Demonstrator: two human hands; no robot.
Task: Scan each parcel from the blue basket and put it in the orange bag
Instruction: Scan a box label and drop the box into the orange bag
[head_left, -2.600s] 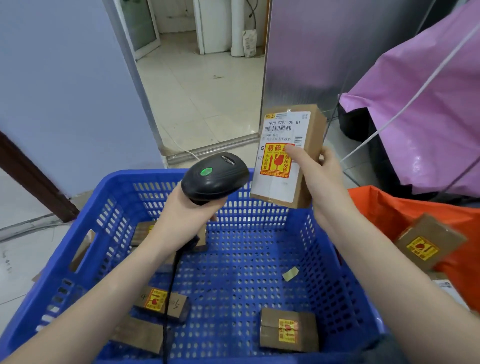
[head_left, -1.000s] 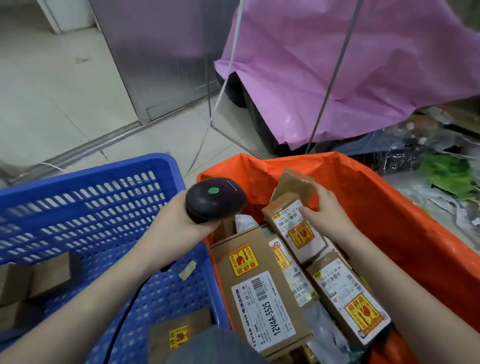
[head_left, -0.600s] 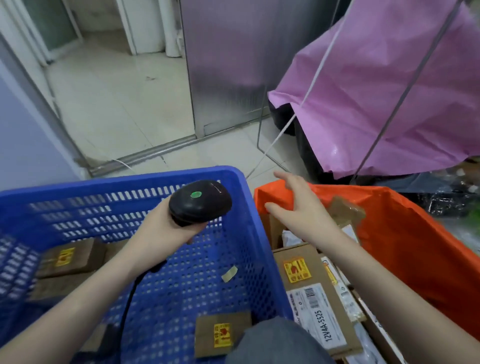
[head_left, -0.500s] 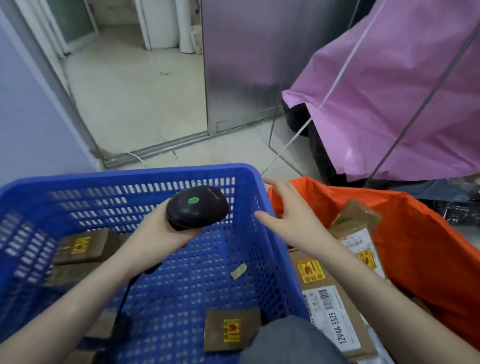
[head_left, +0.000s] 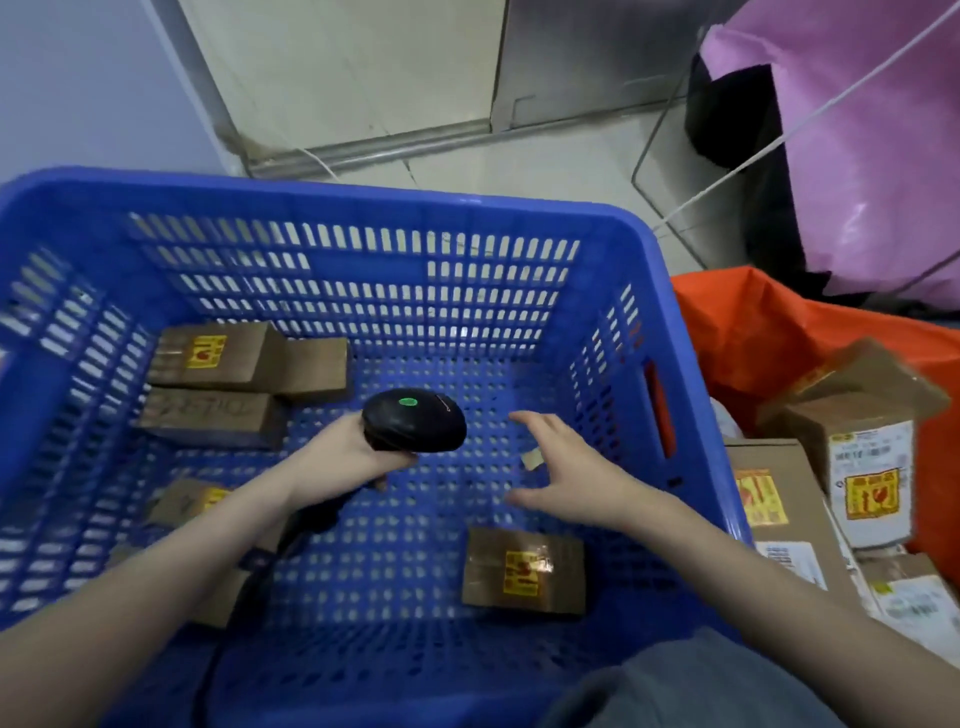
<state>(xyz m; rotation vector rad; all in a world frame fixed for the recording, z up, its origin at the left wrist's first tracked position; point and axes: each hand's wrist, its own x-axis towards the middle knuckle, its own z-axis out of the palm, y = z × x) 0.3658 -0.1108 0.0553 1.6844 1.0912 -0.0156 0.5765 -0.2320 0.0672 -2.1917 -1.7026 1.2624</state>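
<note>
The blue basket fills the middle of the view. My left hand grips the black barcode scanner over the basket floor. My right hand hovers inside the basket with fingers spread and empty, just above a brown parcel with a yellow-red sticker. More brown parcels lie at the back left and under my left forearm. The orange bag stands to the right, holding several labelled parcels.
A pink plastic bag hangs at the upper right with a white cord and a wire frame beside it. A small scrap of tape lies on the basket floor. Tiled floor and a metal door track lie beyond the basket.
My right hand let go of the parcel in the orange bag and moved left into the blue basket. The view swung back over the basket. The scanner stays in my left hand.
</note>
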